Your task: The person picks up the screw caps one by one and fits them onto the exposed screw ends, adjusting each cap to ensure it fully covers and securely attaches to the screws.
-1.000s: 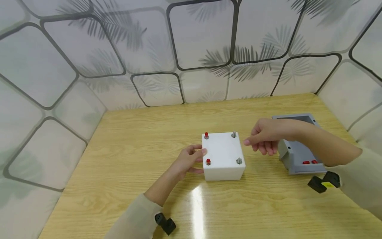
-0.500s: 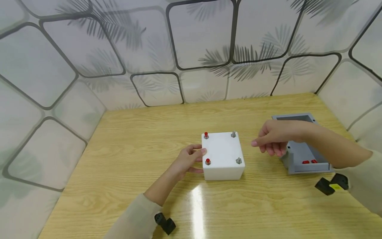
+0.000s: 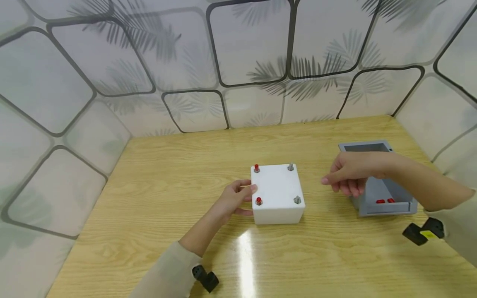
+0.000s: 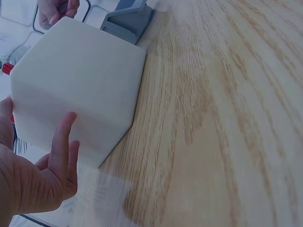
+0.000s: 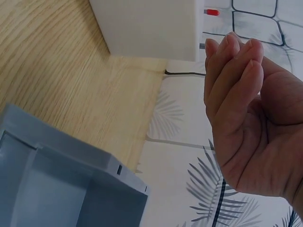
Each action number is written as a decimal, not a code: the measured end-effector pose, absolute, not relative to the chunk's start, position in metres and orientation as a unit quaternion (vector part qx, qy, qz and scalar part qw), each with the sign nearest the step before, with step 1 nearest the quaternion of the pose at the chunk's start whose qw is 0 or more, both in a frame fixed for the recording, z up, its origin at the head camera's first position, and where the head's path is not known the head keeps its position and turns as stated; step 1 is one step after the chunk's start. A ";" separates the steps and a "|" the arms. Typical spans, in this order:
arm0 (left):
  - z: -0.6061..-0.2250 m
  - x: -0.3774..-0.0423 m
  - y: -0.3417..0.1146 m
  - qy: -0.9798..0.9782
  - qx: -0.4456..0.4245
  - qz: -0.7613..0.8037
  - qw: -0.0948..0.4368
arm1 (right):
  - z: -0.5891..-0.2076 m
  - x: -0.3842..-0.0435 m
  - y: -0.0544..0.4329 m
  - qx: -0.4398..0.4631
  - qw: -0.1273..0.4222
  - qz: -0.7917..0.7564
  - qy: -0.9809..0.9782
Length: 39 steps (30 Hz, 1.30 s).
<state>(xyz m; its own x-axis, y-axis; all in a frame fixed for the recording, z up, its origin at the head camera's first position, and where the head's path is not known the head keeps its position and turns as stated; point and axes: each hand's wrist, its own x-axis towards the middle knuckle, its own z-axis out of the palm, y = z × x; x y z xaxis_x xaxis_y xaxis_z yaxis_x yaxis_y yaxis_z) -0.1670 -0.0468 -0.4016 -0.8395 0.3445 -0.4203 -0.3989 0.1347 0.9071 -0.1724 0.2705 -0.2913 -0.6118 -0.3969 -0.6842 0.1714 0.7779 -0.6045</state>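
Left hand (image 3: 234, 199) grips box (image 3: 277, 190) | right hand (image 3: 348, 173) (loosely curled, nothing seen inside) shifts farther right of grip, toward tray (image 3: 391, 209) | box apparently steadied by left alone.

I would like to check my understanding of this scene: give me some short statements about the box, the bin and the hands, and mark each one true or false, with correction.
1. The left hand touches the white box. True.
2. All four posts on the box have red tips. False: two have red tips, two are bare metal posts.
3. Red pieces lie inside the grey bin. True.
4. The right hand touches the box. False: a gap shows between them.
5. The bin stands left of the box. False: it stands right of it.
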 end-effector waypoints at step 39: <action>-0.403 -0.169 -0.046 0.698 -0.024 0.657 0.284 | -0.293 -0.166 0.328 -0.072 0.452 -0.267 0.848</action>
